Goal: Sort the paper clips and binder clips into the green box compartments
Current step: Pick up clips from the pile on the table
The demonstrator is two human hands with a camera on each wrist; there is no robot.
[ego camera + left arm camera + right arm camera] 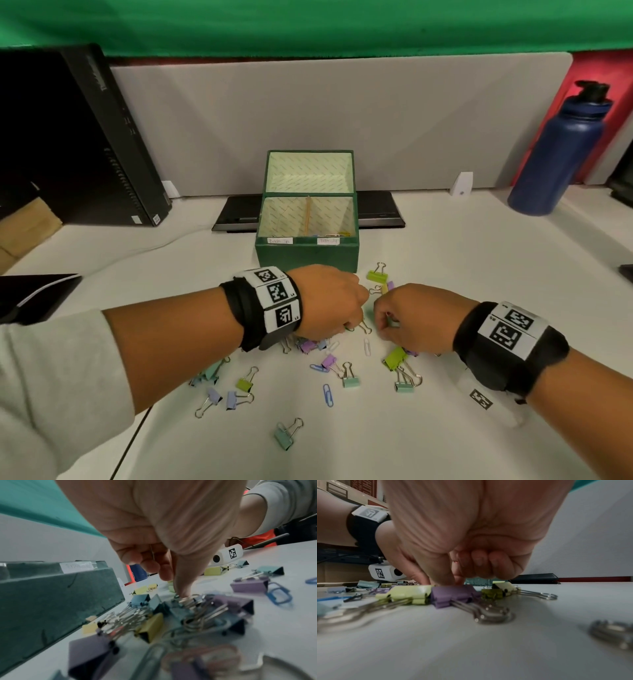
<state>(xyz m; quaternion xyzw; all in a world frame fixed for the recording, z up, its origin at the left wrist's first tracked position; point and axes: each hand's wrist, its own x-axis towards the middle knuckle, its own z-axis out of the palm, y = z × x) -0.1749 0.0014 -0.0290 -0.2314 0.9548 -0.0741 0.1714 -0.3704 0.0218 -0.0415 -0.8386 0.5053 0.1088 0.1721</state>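
Note:
The green box [306, 255] stands open in front of me, its right compartment holding a few paper clips. Binder clips such as a lime one [395, 358] and a teal one [284, 435] lie scattered with paper clips [328, 394] on the white table. My left hand [347, 325] is curled over the pile, thumb tip [182, 591] down on a clip's wire handle, a thin wire [152, 551] caught in its fingers. My right hand [382, 323] is curled tight, its thumb and forefinger [443, 578] pressed to the table behind a purple binder clip [452, 596]. A small pink-red bit shows between its fingers.
A blue bottle [561, 150] stands at the back right. A black computer case [113, 144] leans at the back left and a flat black device [376, 212] lies behind the box. A dark notebook [37, 291] sits at the left edge.

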